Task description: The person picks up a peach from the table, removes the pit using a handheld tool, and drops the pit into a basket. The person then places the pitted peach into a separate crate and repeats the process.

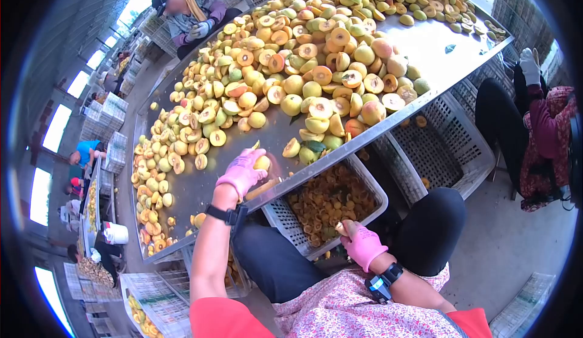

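Observation:
My left hand (242,171), in a pink glove, is over the near edge of the metal table (425,45), its fingers closed round a yellow peach half (262,162). A pale wooden-looking piece (263,189) lies at the table rim beside that wrist. Lower right, my right hand (364,246), also pink-gloved, is closed on a short pale object (344,228) whose kind I cannot make out. It is beside a grey plastic crate (378,199) holding brownish-orange scraps (325,207). Many halved peaches (291,85), several with pits showing, are heaped across the table.
Another crate (467,180) with a few fruit pieces stands under the table at right. A person (193,16) sits across the table, and another person's gloved hand (529,66) shows at far right. Stacked crates and a white bucket (115,233) are at left.

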### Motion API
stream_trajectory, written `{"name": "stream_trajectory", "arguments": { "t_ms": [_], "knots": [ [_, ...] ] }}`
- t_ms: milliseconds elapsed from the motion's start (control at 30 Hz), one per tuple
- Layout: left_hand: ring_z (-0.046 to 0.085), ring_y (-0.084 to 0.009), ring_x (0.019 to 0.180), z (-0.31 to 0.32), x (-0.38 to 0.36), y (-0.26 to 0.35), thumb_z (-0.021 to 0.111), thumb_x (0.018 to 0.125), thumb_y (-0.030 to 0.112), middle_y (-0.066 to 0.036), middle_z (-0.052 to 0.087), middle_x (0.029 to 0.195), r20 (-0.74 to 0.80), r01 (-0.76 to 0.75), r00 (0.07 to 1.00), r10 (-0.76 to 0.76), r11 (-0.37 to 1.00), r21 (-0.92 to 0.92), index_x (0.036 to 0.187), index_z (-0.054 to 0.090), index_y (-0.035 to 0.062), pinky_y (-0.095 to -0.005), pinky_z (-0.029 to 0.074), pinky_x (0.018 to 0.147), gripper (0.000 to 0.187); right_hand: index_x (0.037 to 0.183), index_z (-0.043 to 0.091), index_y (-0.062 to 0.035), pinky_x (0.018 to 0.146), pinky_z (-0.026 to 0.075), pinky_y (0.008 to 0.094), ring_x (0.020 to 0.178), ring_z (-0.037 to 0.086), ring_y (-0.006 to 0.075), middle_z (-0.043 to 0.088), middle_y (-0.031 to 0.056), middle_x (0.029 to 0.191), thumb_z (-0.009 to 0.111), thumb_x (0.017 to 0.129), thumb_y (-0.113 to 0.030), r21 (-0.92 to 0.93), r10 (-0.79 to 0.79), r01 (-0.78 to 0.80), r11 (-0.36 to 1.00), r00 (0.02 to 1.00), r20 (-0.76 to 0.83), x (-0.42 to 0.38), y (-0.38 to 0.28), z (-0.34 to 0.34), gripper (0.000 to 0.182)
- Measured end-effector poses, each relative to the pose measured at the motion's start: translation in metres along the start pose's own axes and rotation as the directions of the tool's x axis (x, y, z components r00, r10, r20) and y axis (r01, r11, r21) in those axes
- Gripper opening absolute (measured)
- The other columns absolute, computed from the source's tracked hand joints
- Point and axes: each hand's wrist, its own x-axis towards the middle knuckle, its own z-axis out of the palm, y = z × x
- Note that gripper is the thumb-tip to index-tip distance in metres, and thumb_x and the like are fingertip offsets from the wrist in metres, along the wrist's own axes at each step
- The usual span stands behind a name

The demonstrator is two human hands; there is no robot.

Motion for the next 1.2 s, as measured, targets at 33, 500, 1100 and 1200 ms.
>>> {"name": "stream_trajectory", "arguments": {
  "t_ms": [33, 500, 1100, 1200],
  "knots": [
    [0.064, -0.0229, 0.101, 0.000, 0.008, -0.003, 0.077, 0.082, 0.017, -0.013, 0.062, 0.125, 0.018, -0.104, 0.995, 0.102, 0.986, 0.133, 0.138, 0.057, 0.0071, -0.0324, 0.056, 0.080, 0.060, 0.114, 0.054, -0.0086, 0.079, 0.051, 0.0514, 0.096, 0.065, 0.0435, 0.065, 0.0204, 0.106, 0.061, 0.095, -0.020, 0.035, -0.025, 0.025, 0.999, 1.000, 0.003, 0.000, -0.005, -0.002, 0.024],
    [0.048, -0.0060, 0.049, 0.077, -0.132, 0.124, 0.031, 0.108, 0.047, -0.009, 0.072, 0.091, 0.064, 0.105, 0.930, -0.362, 0.094, -0.990, 0.118, 0.063, 0.0050, -0.0168, 0.034, 0.041, 0.054, 0.112, 0.052, -0.0037, 0.066, 0.051, 0.0468, 0.078, 0.068, 0.0417, 0.065, 0.0207, 0.081, 0.056, 0.104, -0.041, 0.399, -0.150, 0.093, 0.912, 0.982, 0.115, -0.008, -0.105, -0.050, 0.038],
    [0.065, -0.0167, 0.076, 0.128, -0.151, 0.138, 0.038, 0.110, 0.048, -0.008, 0.067, 0.094, -0.293, -0.132, 0.869, -0.399, 0.383, -0.914, 0.104, 0.061, 0.0001, -0.0290, 0.053, 0.069, 0.054, 0.108, 0.052, -0.0019, 0.066, 0.050, 0.0475, 0.081, 0.068, 0.0428, 0.066, 0.0237, 0.080, 0.053, 0.105, -0.046, 0.272, -0.051, -0.032, 0.962, 0.955, 0.293, -0.020, -0.098, -0.041, 0.044],
    [0.065, -0.0167, 0.073, 0.125, -0.153, 0.134, 0.037, 0.110, 0.046, -0.010, 0.069, 0.092, -0.265, -0.091, 0.877, -0.400, 0.405, -0.910, 0.098, 0.060, 0.0000, -0.0290, 0.053, 0.067, 0.053, 0.106, 0.054, -0.0009, 0.067, 0.049, 0.0457, 0.077, 0.067, 0.0392, 0.065, 0.0232, 0.080, 0.053, 0.105, -0.046, 0.306, -0.030, -0.085, 0.948, 0.936, 0.352, -0.024, -0.100, -0.047, 0.045]
  ]
}}
